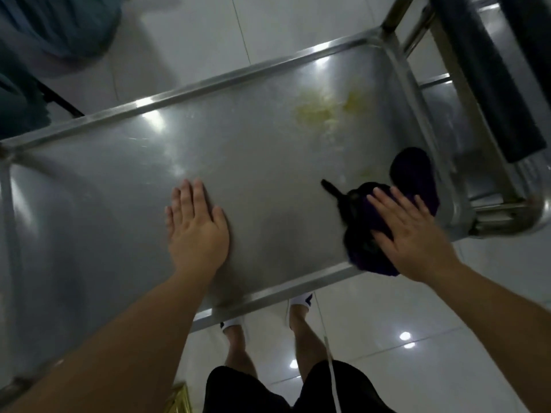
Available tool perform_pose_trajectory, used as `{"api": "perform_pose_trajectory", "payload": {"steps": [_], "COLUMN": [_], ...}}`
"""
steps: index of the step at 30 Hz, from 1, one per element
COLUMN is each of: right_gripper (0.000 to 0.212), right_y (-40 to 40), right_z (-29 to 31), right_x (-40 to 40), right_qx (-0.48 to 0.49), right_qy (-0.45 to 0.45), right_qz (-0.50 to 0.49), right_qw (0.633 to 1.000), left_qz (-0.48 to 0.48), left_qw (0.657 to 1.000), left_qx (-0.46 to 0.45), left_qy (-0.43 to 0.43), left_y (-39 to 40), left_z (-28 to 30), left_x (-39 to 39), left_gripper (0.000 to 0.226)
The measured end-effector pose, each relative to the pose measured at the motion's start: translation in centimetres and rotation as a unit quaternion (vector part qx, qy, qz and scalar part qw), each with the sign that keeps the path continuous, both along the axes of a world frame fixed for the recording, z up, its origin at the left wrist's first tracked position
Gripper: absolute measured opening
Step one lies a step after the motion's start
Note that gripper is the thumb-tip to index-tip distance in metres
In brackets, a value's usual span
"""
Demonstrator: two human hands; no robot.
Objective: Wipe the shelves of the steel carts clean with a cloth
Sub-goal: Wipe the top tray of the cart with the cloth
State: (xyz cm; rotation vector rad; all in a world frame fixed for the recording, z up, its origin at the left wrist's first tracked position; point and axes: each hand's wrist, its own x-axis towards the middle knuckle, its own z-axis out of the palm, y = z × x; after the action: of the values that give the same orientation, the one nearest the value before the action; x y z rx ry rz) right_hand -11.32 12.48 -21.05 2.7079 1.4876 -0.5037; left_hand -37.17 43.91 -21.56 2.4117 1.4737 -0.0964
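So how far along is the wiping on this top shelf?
Early. The right hand presses the cloth flat near the shelf's right end; the left hand rests flat mid-shelf. The yellow smear further back is untouched. Lower shelves are out of view.

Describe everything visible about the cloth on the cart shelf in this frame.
The cloth is dark, purple to black, and looks soft and thick. It lies bunched and partly folded on the top shelf at its near right corner, one edge lapping over the near rim. A thin dark tail sticks out toward the shelf's middle. The right hand presses flat on it, fingers spread. Yellowish smears lie beyond it, untouched. Motion blurs its outline.
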Motion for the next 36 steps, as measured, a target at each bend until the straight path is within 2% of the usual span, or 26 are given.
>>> {"api": "perform_pose_trajectory", "payload": {"steps": [5, 8, 10, 13, 15, 17, 21, 23, 25, 28, 30, 33, 34, 35, 36], "right_gripper": [0.069, 0.072, 0.073, 0.074, 0.075, 0.072, 0.068, 0.069, 0.072, 0.073, 0.072, 0.070, 0.070, 0.070, 0.071], "right_y": [-2.2, 0.8, 4.0, 8.9, 12.1, 14.2, 13.9, 12.8, 11.6, 9.6, 10.0, 15.2, 17.5, 19.7, 21.6], "right_z": [0.5, -0.1, -0.1, -0.3, -0.7, -0.9, -2.0, -2.2, -2.1, -1.5, -1.2, -1.0, -0.9, -0.9, -0.9], "right_x": [4.2, 0.9, -2.8, -9.7, -14.3, -16.7, -12.3, -7.5, -1.9, 4.5, 5.1, 2.1, 0.6, -1.3, -3.5], "right_qx": [-0.008, 0.020, 0.025, 0.041, 0.069, 0.078, 0.097, 0.101, 0.097, 0.047, 0.031, 0.036, 0.045, 0.053, 0.063], "right_qy": [-0.010, -0.034, -0.016, -0.011, 0.001, 0.025, 0.018, -0.003, -0.034, -0.065, -0.067, -0.033, -0.021, -0.011, -0.014], "right_qz": [-0.188, -0.304, -0.333, -0.229, -0.097, 0.035, 0.211, 0.211, 0.132, -0.094, -0.246, -0.451, -0.490, -0.494, -0.464], "right_qw": [0.982, 0.952, 0.943, 0.973, 0.993, 0.996, 0.973, 0.972, 0.986, 0.992, 0.966, 0.891, 0.870, 0.868, 0.884], "left_qz": [0.019, 0.021, 0.018, 0.015, 0.020, 0.017, 0.013, 0.015, 0.011, 0.017, 0.018, 0.017, 0.016, 0.015, 0.014], "left_qw": [0.999, 0.999, 0.999, 0.999, 0.998, 0.998, 0.998, 0.998, 0.998, 0.998, 0.998, 0.998, 0.999, 0.999, 0.999], "left_qx": [0.032, 0.042, 0.048, 0.049, 0.048, 0.052, 0.047, 0.045, 0.045, 0.049, 0.051, 0.049, 0.048, 0.046, 0.045], "left_qy": [-0.016, -0.022, -0.018, -0.019, -0.026, -0.033, -0.036, -0.035, -0.032, -0.029, -0.030, -0.021, -0.016, -0.014, -0.014], "left_y": [-0.5, -0.5, -0.6, -0.4, -0.3, -0.2, -0.4, -0.5, -0.5, -0.5, -0.6, -0.4, -0.4, -0.4, -0.4], "left_z": [-1.1, -1.4, -1.6, -1.8, -2.1, -2.2, -2.2, -2.0, -2.0, -2.1, -2.1, -2.1, -2.1, -2.1, -2.1], "left_x": [-0.1, 0.0, -0.1, -0.2, -0.3, -0.5, -0.6, -0.6, -0.5, -0.4, -0.3, -0.2, -0.3, -0.4, -0.3], "left_gripper": [0.070, 0.070, 0.070, 0.071, 0.071, 0.069, 0.069, 0.070, 0.071, 0.071, 0.072, 0.072, 0.072, 0.072, 0.071]}}
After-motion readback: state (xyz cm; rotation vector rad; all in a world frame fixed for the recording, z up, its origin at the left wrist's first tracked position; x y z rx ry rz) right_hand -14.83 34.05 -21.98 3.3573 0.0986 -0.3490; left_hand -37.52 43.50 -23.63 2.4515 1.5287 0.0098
